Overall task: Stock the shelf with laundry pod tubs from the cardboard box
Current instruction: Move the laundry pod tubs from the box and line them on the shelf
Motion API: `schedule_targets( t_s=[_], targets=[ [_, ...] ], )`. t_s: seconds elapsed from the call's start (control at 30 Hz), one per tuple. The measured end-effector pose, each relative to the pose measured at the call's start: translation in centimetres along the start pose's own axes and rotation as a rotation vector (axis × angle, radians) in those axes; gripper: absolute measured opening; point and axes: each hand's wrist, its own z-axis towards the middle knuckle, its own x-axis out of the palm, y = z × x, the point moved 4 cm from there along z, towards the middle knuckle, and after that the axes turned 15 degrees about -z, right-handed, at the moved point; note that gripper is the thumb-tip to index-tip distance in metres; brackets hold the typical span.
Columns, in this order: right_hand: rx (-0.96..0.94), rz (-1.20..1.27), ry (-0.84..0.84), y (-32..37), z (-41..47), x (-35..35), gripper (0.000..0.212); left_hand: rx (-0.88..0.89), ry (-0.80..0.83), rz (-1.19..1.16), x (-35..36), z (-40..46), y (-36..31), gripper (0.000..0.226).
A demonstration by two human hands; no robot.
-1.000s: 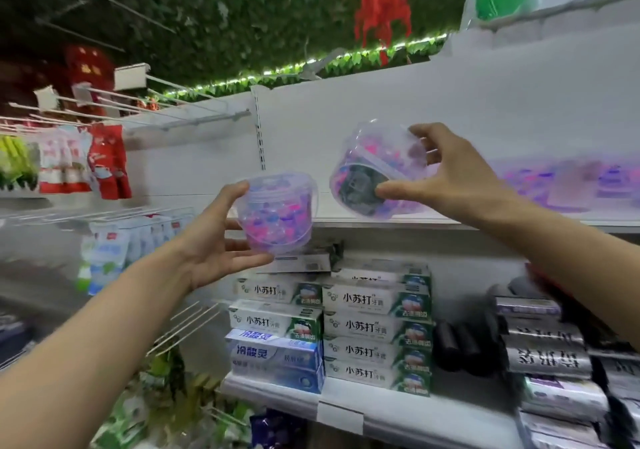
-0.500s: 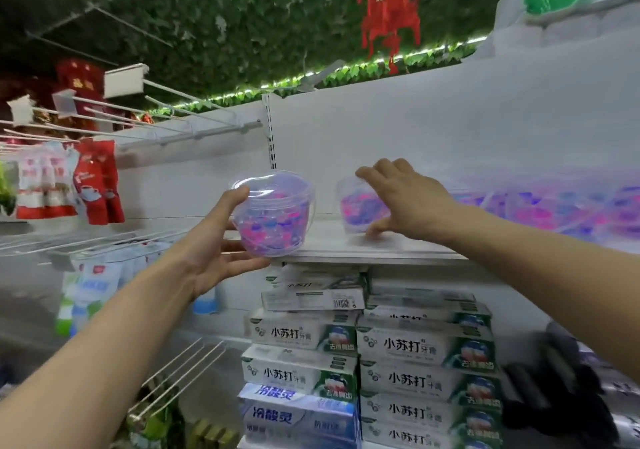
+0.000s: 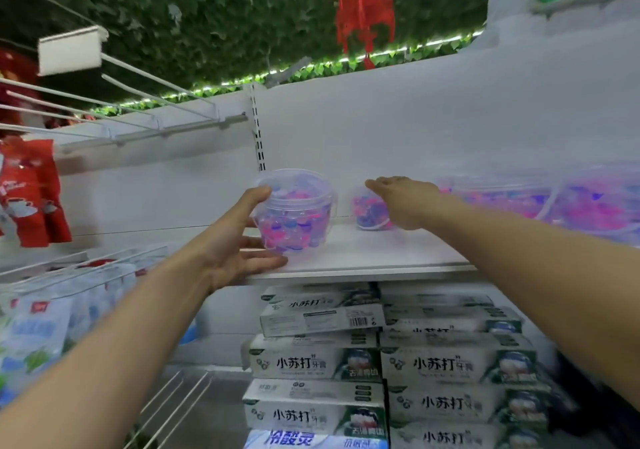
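My left hand grips a clear tub of pink and blue laundry pods, thumb on its left side and fingers under its base, at the front left of the white shelf. A second pod tub stands upright farther back on the shelf. My right hand lies over that tub's right side with fingers stretched forward; whether it still holds the tub is unclear. More pod tubs line the shelf to the right, blurred. The cardboard box is out of view.
Stacked toothpaste boxes fill the shelf below. Wire hooks with a price tag stick out at the upper left, with red packets hanging under them. A slotted upright marks the shelf's left end.
My right hand set its tub upright deep on the shelf and now reaches over it. My left hand carried its tub rightward and down to the shelf's front edge.
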Motion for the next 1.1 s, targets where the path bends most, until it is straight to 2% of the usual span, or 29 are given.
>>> schedule_targets(
  t_s=[0.13, 0.23, 0.33, 0.43, 0.57, 0.63, 0.77, 0.93, 1.03, 1.1],
  targets=[
    [-0.030, 0.065, 0.063, 0.1, -1.2, -0.9, 0.068, -0.016, 0.065, 0.050, 0.0, 1.4, 0.3, 0.055],
    [0.025, 0.220, -0.115, -0.8, -3.3, -2.1, 0.065, -0.042, 0.121, 0.079, 0.7, 2.5, 0.4, 0.058],
    [-0.034, 0.433, -0.292, -1.5, -5.8, -3.2, 0.056, -0.046, 0.216, 0.141, 3.0, 3.3, 0.6, 0.060],
    [-0.111, 0.567, -0.353, -2.2, -7.9, -4.6, 0.056, 0.004, 0.294, 0.224, 6.1, 4.2, 1.2, 0.056],
    [-0.115, 0.495, -0.362, -3.6, -9.3, -5.3, 0.028, 0.191, 0.201, 0.340, 7.5, 6.1, 2.1, 0.059],
    [-0.095, 0.425, -0.390, -3.8, -9.8, -5.4, 0.020, 0.237, 0.179, 0.320, 7.4, 6.5, 2.6, 0.057],
    [-0.028, 0.267, -0.417, -3.2, -9.5, -5.8, 0.022, 0.300, 0.197, 0.245, 7.1, 6.8, 2.8, 0.050],
    [-0.029, 0.241, -0.215, -2.7, -8.4, -5.5, 0.031, 0.351, 0.186, 0.224, 6.8, 6.7, 2.8, 0.036],
    [-0.027, 0.214, -0.177, -2.8, -8.3, -5.3, 0.033, 0.370, 0.224, 0.284, 7.0, 6.8, 2.8, 0.026],
    [-0.012, 0.235, -0.178, -3.0, -8.3, -5.5, 0.030, 0.395, 0.274, 0.409, 7.4, 7.2, 2.6, 0.024]
  ],
)
